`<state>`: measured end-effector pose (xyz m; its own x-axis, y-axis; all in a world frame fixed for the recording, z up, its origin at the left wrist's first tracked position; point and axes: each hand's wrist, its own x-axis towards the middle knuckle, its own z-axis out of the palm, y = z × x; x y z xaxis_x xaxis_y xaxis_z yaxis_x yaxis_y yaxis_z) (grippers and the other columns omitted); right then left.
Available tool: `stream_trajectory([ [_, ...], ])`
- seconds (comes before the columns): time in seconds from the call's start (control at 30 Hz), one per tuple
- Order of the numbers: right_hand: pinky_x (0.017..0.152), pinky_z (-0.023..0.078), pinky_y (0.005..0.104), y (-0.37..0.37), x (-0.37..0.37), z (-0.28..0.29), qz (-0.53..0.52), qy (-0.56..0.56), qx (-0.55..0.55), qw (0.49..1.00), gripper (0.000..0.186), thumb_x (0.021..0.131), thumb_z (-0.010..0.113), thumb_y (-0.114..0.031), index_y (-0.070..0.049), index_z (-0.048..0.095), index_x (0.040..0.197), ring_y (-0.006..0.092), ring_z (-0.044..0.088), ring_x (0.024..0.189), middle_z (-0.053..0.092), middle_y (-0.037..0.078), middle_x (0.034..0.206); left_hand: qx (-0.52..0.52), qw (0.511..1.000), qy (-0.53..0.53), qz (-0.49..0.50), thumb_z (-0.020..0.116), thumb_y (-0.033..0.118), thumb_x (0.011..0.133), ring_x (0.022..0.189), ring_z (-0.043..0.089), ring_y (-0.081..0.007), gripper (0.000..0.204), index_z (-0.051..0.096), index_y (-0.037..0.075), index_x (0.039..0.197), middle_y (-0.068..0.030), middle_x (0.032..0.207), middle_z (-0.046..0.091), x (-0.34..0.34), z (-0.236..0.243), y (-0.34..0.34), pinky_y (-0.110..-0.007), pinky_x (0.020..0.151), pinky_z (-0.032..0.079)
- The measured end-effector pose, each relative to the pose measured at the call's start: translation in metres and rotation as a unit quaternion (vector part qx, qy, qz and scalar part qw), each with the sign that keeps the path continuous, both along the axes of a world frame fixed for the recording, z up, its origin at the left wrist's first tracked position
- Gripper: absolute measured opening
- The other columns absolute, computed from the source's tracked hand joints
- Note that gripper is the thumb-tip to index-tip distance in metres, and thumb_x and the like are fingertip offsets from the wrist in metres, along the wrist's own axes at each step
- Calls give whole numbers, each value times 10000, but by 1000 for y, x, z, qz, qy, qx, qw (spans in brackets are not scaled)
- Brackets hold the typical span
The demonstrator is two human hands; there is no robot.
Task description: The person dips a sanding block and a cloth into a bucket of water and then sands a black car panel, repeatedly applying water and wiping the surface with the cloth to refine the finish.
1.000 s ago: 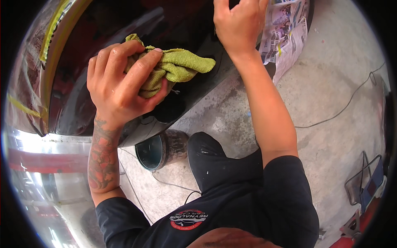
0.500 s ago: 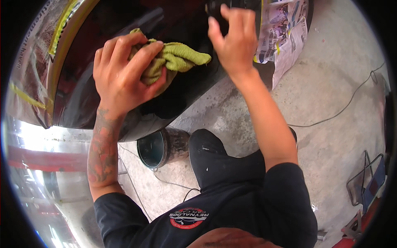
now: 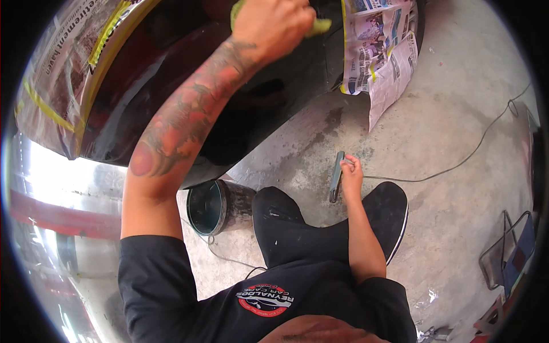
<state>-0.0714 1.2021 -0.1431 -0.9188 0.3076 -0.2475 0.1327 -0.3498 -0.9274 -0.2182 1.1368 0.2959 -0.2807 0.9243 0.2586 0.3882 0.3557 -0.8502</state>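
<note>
A glossy black car panel (image 3: pixel 274 103), wet-looking and curved, fills the upper middle of the head view. My left hand (image 3: pixel 274 28) is closed around a yellow-green cloth (image 3: pixel 320 27) against its upper part. Most of the cloth is hidden behind the hand or cut off by the top edge. Lower down, in front of my knees, my right hand (image 3: pixel 351 174) grips a slim grey oblong block (image 3: pixel 336 177) by its side. The block is held above the floor, apart from the panel; its exact kind is unclear.
Taped newspaper (image 3: pixel 386 63) covers the area right of the panel, and more masking paper (image 3: pixel 63 86) lies to its left. A dark bucket (image 3: pixel 239 204) stands below the panel. A cable (image 3: pixel 440 176) crosses the concrete floor; a metal-framed object (image 3: pixel 509 251) stands at right.
My left hand has moved up and right across the panel with the cloth. My right hand has dropped from the panel's top toward my knees, where the grey block now shows in it.
</note>
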Motion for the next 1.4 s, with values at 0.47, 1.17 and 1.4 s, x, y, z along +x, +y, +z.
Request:
stream_trajectory([
  [0.47,878,503,292,26,14,31,7,18,-274,961,318,1043,525,-260,-33,603,1251,127,604,978,630,39,1082,371,582,-669,275,768,473,817,1153,657,-408,610,688,105,1297,-253,1168,706,90,-275,-36,-419,982,513],
  [1.17,940,481,330,18,32,65,43,139,119,982,513,930,695,-104,-116,584,1432,237,592,1062,564,128,1171,573,265,-752,190,710,29,904,981,659,-121,447,635,8,1344,-67,1126,697,110,-290,-66,-260,862,538],
  [1.4,954,484,334,15,28,65,-1,202,161,966,525,869,733,-48,-105,629,1380,245,595,1077,577,113,1144,592,267,-731,209,711,50,908,943,675,-133,400,656,-32,1296,-87,1088,718,113,-284,-61,-271,845,548],
])
